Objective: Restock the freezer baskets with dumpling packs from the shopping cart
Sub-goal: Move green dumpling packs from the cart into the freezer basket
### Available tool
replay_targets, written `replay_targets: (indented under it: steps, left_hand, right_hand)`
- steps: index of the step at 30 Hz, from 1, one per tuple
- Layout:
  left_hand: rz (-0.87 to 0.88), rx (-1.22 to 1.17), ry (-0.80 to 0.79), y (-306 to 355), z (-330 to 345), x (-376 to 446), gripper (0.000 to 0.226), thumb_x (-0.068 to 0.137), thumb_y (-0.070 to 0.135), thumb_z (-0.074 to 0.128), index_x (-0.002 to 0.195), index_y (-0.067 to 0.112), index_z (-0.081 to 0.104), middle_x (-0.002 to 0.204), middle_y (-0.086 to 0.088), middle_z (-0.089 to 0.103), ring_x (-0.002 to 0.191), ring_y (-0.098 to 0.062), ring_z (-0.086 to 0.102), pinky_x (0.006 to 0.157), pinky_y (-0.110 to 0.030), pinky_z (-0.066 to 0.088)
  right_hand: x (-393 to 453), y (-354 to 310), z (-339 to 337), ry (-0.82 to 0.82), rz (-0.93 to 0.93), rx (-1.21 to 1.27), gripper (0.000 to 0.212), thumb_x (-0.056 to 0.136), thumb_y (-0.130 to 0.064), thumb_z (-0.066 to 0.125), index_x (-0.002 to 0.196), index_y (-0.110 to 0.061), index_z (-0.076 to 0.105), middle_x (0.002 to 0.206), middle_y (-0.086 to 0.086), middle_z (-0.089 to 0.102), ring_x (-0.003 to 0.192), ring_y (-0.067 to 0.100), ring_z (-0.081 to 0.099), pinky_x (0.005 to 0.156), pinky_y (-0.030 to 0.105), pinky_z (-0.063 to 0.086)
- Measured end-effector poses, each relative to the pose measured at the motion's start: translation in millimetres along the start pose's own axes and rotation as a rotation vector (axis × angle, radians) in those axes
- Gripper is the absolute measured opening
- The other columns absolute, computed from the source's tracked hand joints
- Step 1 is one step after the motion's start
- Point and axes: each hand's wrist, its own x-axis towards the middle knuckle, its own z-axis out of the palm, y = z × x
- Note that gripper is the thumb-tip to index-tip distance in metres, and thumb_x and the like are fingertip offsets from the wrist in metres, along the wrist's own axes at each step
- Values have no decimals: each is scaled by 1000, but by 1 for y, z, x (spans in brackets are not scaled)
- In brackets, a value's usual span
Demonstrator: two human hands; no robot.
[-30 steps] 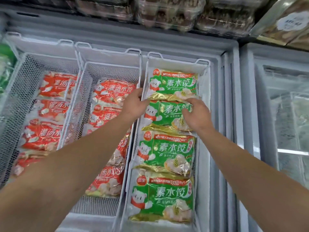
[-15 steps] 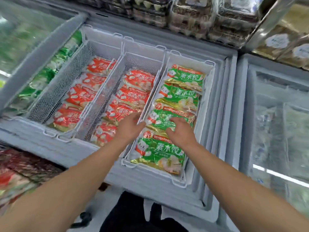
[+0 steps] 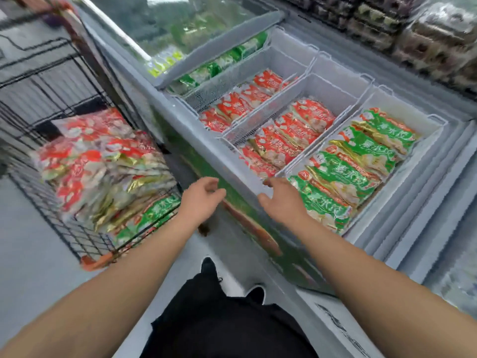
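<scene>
Nearest, both bare forearms reach forward over dark trousers and black shoes (image 3: 208, 264). The left hand (image 3: 200, 200) hangs in front of the freezer wall (image 3: 247, 210), fingers loosely curled, holding nothing. The right hand (image 3: 281, 200) hovers at the freezer's near rim, fingers relaxed and empty. To the left, the wire shopping cart (image 3: 64, 228) holds a heap of red packs (image 3: 95, 161) over a green pack (image 3: 154, 210). Beyond the hands, the right basket (image 3: 423, 140) holds a row of green dumpling packs (image 3: 346, 166); two baskets further left hold red dumpling packs (image 3: 284, 138). Farthest, a glass lid (image 3: 180, 29).
</scene>
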Motion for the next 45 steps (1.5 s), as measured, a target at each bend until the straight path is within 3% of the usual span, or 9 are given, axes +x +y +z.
replay_targets:
  steps: [2, 5, 12, 15, 20, 35, 38, 45]
  left_hand:
    - [-57, -54, 54, -27, -24, -13, 26, 89, 24, 70, 115, 20, 69, 115, -2, 71, 108, -18, 65, 102, -33, 47]
    - [-144, -115, 127, -67, -58, -26, 32, 89, 25, 70, 120, 17, 69, 117, -1, 70, 103, -15, 63, 99, -31, 48]
    - [-321, -221, 227, -168, -136, -36, 29, 90, 29, 69, 118, 19, 68, 116, 5, 67, 109, -15, 62, 94, -30, 47]
    - [-387, -316, 262, -206, -165, -29, 17, 90, 29, 70, 106, 25, 67, 109, 6, 67, 110, -18, 63, 100, -40, 50]
    - [-495, -365, 286, -248, -189, -15, 39, 90, 31, 70, 125, 15, 65, 121, 0, 66, 115, -19, 60, 104, -39, 47]
    - [-889, -541, 190, -310, -155, 64, 56, 93, 32, 65, 142, 11, 49, 139, -7, 55, 122, -26, 56, 108, -46, 44]
    - [-991, -558, 188, -328, -133, 85, 54, 90, 30, 66, 139, 12, 51, 136, -7, 57, 121, -27, 57, 107, -46, 46]
    - [-1190, -804, 227, -374, -82, 145, 50, 77, 26, 70, 121, 5, 60, 114, -7, 68, 105, -28, 66, 96, -45, 54]
  right_hand:
    - [2, -30, 17, -42, -60, -14, 46, 92, -26, 59, 135, -11, 54, 139, 13, 53, 126, 30, 51, 101, 35, 40]
    - [5, -72, 46, -95, -127, -40, 44, 90, -26, 59, 131, -10, 58, 134, 14, 56, 122, 30, 54, 99, 36, 42]
    - [22, -166, 121, -211, -196, -97, 43, 88, -25, 62, 129, -13, 60, 128, 13, 60, 120, 30, 55, 97, 31, 41]
    - [36, -202, 152, -265, -207, -115, 45, 88, -26, 63, 130, -11, 59, 130, 12, 60, 121, 29, 55, 100, 32, 40]
    - [62, -239, 189, -346, -173, -151, 46, 91, -28, 61, 133, -12, 56, 133, 12, 58, 123, 28, 53, 100, 32, 40]
    - [163, -230, 267, -631, -120, -247, 47, 94, -29, 60, 136, -10, 54, 138, 10, 54, 123, 29, 54, 100, 33, 41]
    - [185, -216, 290, -682, -62, -222, 46, 93, -29, 60, 136, -13, 53, 140, 7, 52, 124, 26, 52, 104, 37, 44]
    - [225, -186, 348, -695, 105, -229, 47, 92, -26, 60, 137, -16, 52, 144, 7, 45, 123, 24, 51, 94, 27, 36]
